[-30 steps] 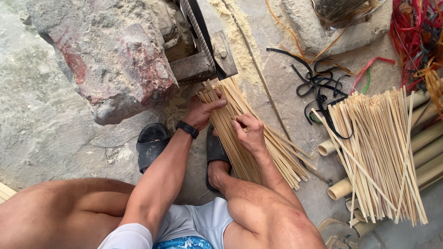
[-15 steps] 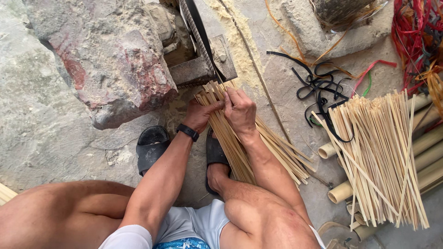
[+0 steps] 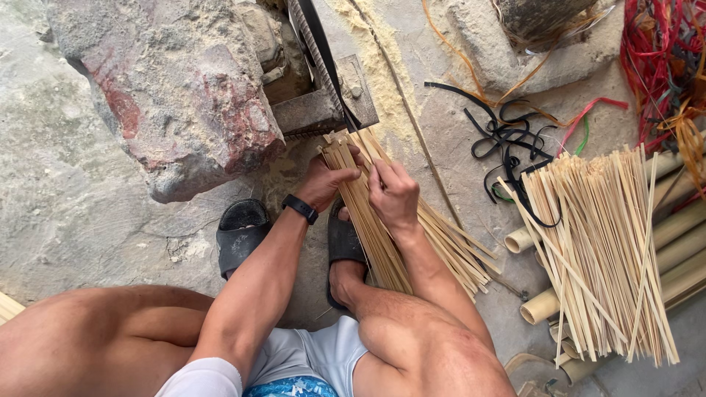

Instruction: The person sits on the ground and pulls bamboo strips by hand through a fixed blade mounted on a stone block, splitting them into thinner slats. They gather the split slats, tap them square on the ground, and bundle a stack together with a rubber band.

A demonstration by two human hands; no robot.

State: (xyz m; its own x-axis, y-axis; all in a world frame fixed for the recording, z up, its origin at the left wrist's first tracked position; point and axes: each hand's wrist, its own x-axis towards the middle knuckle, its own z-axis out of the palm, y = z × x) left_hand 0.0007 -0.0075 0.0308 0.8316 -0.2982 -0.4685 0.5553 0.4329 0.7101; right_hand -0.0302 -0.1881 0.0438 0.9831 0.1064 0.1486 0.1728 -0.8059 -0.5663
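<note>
Rough grey stone floor, big reddish boulder, sawdust, daylight.

Bare arms and legs, no sleeves. A black wristband sits on the left wrist. White shorts with a blue patterned patch at bottom centre. 2 black sandals, mid-frame.

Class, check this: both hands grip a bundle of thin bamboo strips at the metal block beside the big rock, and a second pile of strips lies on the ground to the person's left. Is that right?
One detail is wrong. The second pile of strips lies to the person's right, across bamboo poles, as the head view shows. Both the left hand and right hand do grip the bundle of strips at the metal block beside the big rock.
</note>
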